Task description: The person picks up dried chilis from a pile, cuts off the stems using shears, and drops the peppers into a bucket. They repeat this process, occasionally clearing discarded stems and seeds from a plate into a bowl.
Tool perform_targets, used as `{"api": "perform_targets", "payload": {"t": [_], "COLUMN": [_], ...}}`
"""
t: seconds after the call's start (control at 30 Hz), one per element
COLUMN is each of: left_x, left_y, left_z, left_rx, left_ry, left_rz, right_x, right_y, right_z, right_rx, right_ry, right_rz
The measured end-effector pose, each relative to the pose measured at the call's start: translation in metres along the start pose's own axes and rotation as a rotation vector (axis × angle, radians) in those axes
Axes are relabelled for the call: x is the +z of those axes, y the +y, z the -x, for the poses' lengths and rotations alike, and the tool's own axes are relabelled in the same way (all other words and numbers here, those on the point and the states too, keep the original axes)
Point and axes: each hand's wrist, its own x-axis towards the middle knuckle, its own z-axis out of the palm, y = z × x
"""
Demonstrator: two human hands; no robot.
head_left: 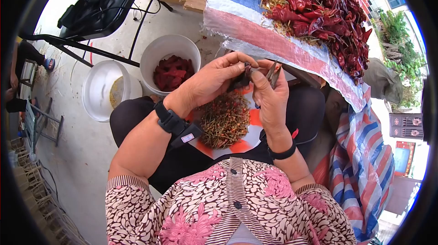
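Over my lap, my left hand (223, 76) is closed, its thumb and fingers pinching a dark dried chili pepper (240, 81). Close beside it, my right hand (272, 96) is also closed, with its thumb and fingertips at the chili's end. Dark pointed blades (274, 74), which look like scissors, stick up between the right fingers; the handles are mostly hidden in the palm. Below both hands, a heap of chili stems and bits (222, 124) lies on a white and orange-red sheet (241, 146) across my lap.
A white bucket (195, 57) holds red chili pieces; beside it stands a white tub (93, 94) with yellowish seeds. Dried red chilies (319, 12) are piled on a striped tarp (246, 28) ahead. A black chair (105, 7) stands at upper left. Another person's foot (49, 63) shows far left.
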Motion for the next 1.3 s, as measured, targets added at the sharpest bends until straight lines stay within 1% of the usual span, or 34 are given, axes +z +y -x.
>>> {"api": "perform_targets", "payload": {"t": [0.03, 0.17, 0.27, 0.37, 0.43, 0.47, 0.57, 0.63, 0.7, 0.8, 0.9, 1.0, 1.1, 1.23, 1.3], "left_x": [0.004, -0.004, -0.009, -0.008, -0.003, -0.001, 0.001, -0.003, -0.008, -0.012, -0.011, -0.008, -0.009, -0.008, -0.014], "left_y": [0.001, -0.004, -0.007, -0.008, -0.003, -0.002, -0.002, -0.004, -0.005, -0.011, -0.01, -0.009, -0.01, -0.004, 0.008], "left_z": [0.002, 0.005, 0.009, 0.011, 0.014, 0.015, 0.017, 0.018, 0.02, 0.021, 0.024, 0.026, 0.025, 0.027, 0.027], "left_rx": [-0.006, -0.023, -0.049, -0.045, -0.064, -0.058, -0.038, -0.022, -0.039, -0.043, -0.06, -0.078, -0.081, -0.085, -0.047], "left_ry": [0.023, -0.032, -0.066, -0.069, -0.075, -0.071, -0.066, -0.071, -0.072, -0.058, -0.056, -0.052, -0.059, -0.061, 0.037], "left_rz": [0.022, 0.014, 0.007, 0.02, 0.051, 0.009, -0.102, -0.152, -0.136, -0.099, -0.034, 0.008, -0.012, -0.126, -0.548], "right_x": [0.002, 0.006, -0.004, 0.003, 0.005, 0.006, -0.002, 0.002, 0.001, 0.001, -0.009, -0.01, -0.01, -0.011, -0.015], "right_y": [0.001, 0.006, 0.009, 0.005, 0.006, 0.006, 0.005, 0.002, 0.003, -0.004, 0.003, 0.001, -0.001, -0.002, -0.002], "right_z": [0.002, 0.004, 0.002, 0.006, 0.007, 0.007, 0.006, 0.008, 0.007, 0.007, 0.007, 0.009, 0.011, 0.01, 0.007], "right_rx": [-0.013, -0.047, -0.102, -0.074, -0.08, -0.083, -0.115, -0.093, -0.075, 0.09, 0.117, 0.182, 0.162, 0.154, 0.115], "right_ry": [-0.011, -0.027, -0.135, -0.13, -0.114, -0.105, -0.076, -0.097, -0.133, -0.158, -0.07, -0.062, -0.063, -0.011, 0.023], "right_rz": [0.027, 0.037, 0.189, 0.211, 0.169, 0.148, 0.228, 0.172, 0.151, -0.048, 0.111, -0.002, 0.031, 0.071, 0.125]}}
